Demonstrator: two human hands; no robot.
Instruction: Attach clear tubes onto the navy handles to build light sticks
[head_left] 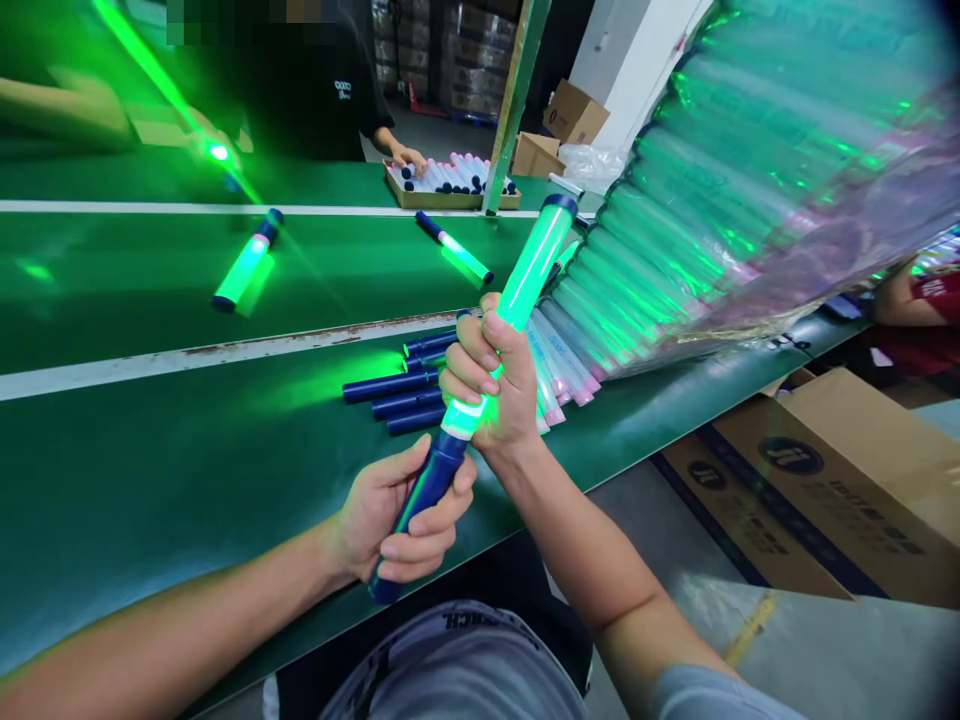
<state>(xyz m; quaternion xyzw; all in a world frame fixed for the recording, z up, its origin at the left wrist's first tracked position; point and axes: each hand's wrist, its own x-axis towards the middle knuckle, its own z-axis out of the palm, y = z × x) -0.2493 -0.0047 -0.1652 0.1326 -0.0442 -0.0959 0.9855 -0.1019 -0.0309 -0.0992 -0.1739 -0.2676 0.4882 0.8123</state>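
A glowing green light stick [534, 262] slants across the middle of the view, held in both hands. Around its dark blue handle [427, 485] my left hand [405, 510] is closed, low and near the table edge. My right hand [499, 375] wraps the lit clear tube just above the handle. Behind my hands lie several dark blue handles [409, 405] side by side on the green table. Clear tubes with pink ends [566, 375] lie just right of my right hand.
A tall stack of wrapped clear tubes [697, 210] leans at right. Lit sticks lie on the belt [360, 255]. Across it, a person's hand [409, 158] touches a box of sticks [450, 200]; another lit stick is at far left. Cartons [810, 480] stand on the floor.
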